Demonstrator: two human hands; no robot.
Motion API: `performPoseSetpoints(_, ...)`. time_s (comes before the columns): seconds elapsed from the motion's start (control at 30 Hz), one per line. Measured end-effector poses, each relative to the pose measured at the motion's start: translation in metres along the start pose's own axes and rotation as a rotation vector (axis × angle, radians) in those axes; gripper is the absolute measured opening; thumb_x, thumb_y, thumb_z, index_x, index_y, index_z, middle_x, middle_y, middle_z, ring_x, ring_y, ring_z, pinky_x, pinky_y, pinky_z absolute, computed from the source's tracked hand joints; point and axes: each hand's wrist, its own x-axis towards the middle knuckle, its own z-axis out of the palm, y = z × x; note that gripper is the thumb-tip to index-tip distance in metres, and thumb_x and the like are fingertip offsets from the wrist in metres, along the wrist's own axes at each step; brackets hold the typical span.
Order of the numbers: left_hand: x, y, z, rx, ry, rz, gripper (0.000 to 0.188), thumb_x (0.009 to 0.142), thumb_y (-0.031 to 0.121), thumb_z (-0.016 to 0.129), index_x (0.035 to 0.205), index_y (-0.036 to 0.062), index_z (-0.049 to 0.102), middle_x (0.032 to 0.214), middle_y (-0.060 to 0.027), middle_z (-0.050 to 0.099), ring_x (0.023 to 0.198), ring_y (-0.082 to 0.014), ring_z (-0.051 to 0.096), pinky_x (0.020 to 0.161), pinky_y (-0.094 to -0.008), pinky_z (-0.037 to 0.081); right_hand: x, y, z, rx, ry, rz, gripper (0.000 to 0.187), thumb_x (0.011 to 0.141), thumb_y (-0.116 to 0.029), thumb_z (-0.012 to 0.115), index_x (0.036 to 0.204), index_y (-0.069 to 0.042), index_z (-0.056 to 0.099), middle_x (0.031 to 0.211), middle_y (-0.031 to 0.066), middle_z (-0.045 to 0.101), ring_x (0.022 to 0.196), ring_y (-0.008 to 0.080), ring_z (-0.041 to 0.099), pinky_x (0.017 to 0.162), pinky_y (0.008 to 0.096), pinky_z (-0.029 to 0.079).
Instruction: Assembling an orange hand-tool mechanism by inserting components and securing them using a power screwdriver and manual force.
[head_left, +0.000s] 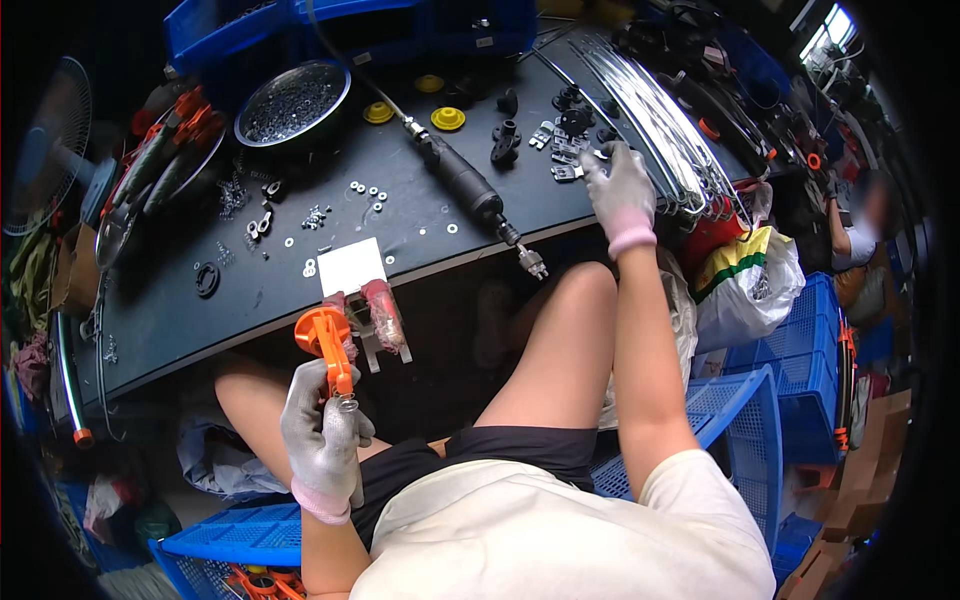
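Note:
My left hand (325,430) is closed around an orange plastic part (325,335) with a round, flared top. A small coil spring (347,403) shows at the part's lower end, by my fingers. It is held upright in front of the bench edge. My right hand (622,190) reaches over the right part of the bench, its fingers somewhat apart, beside a small group of metal brackets (567,172). Its fingertips are right by the brackets; I see nothing held in them. Both hands wear grey-white gloves with pink cuffs.
A black power screwdriver (465,180) lies across the dark bench (400,230). A metal bowl of small hardware (293,103), yellow caps (448,118), washers and a white block (350,266) lie around it. Bent metal rods (660,120) lie right; blue crates (790,340) stand below.

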Motion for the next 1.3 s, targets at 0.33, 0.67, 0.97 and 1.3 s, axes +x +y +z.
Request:
performPoseSetpoints(0.33, 0.013, -0.006, -0.008, 0.082, 0.037, 0.048, 0.027, 0.095, 0.026, 0.052, 0.109, 0.0036, 0.054, 0.084, -0.0018, 0.053, 0.050, -0.0062, 0.051, 0.045, -0.0193, 0.039, 0.032, 0.042, 0.044, 0.144, -0.246, 0.083, 0.038, 0.079, -0.022, 0.072, 0.111, -0.004, 0.063, 0.105, 0.0203, 0.068, 0.098, 0.0352, 0.066, 0.090, 0.0385, 0.049)
performPoseSetpoints(0.67, 0.029, 0.008, -0.005, 0.058, 0.060, 0.039, 0.024, 0.089, 0.011, 0.054, 0.110, -0.0002, 0.057, 0.080, -0.0005, 0.055, 0.060, -0.0036, 0.047, 0.054, -0.0193, 0.040, -0.136, -0.128, -0.098, 1.189, -0.771, -0.082, 0.016, 0.085, 0.001, 0.061, 0.100, 0.003, 0.060, 0.087, 0.0067, 0.065, 0.070, 0.0097, 0.060, 0.063, 0.0227, 0.049)
performPoseSetpoints(0.97, 0.020, 0.011, -0.026, 0.204, 0.041, 0.162, 0.025, 0.090, 0.009, 0.050, 0.111, -0.0029, 0.056, 0.092, -0.0027, 0.060, 0.081, -0.0038, 0.053, 0.072, -0.0192, 0.045, -0.194, -0.160, -0.054, 1.577, -1.344, 0.435, 0.028, 0.084, -0.025, 0.073, 0.094, -0.004, 0.058, 0.075, 0.0049, 0.063, 0.052, 0.0043, 0.051, 0.043, 0.0174, 0.038)
performPoseSetpoints(1.3, 0.012, 0.012, -0.035, 0.191, -0.014, 0.124, 0.030, 0.092, 0.013, 0.048, 0.116, -0.0037, 0.053, 0.097, -0.0057, 0.060, 0.086, -0.0079, 0.056, 0.077, -0.0235, 0.047, -0.192, -0.174, -0.060, 1.578, -1.491, 0.473, 0.023, 0.090, -0.023, 0.066, 0.092, -0.005, 0.051, 0.073, 0.0063, 0.059, 0.044, 0.0069, 0.050, 0.037, 0.0185, 0.039)
